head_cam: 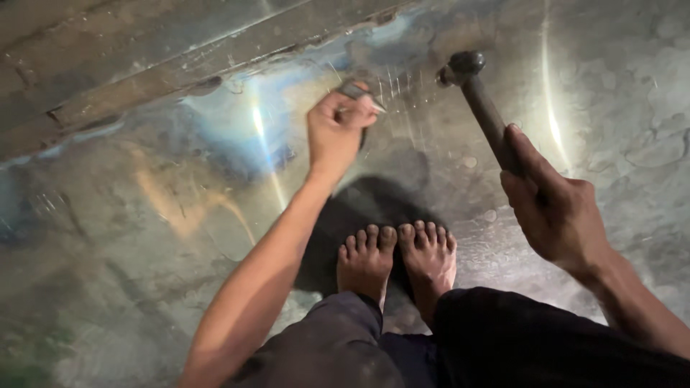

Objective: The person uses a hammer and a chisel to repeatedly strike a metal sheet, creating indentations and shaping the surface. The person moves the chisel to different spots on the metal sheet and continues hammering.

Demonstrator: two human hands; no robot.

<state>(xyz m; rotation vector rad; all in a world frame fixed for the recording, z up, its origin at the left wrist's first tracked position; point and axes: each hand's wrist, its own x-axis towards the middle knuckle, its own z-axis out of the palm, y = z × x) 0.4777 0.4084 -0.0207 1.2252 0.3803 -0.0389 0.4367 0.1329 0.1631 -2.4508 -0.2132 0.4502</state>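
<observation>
Left hand point(336, 129): fist closed round a small metal chisel point(356, 92), its tip set against the shiny metal sheet point(215, 179). Right hand point(553, 208): fingers wrapped tight on the handle of a hammer point(480, 100), head raised just right of the chisel, clear of it. Bare feet point(399, 255): side by side on the sheet. Chisel mostly hidden within the fist; hammer head blurred; both forearms cut off by the frame.

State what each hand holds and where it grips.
The right hand grips a hammer low on its handle. The left hand is closed around the shaft of a small metal chisel, top end showing above the fingers.
</observation>
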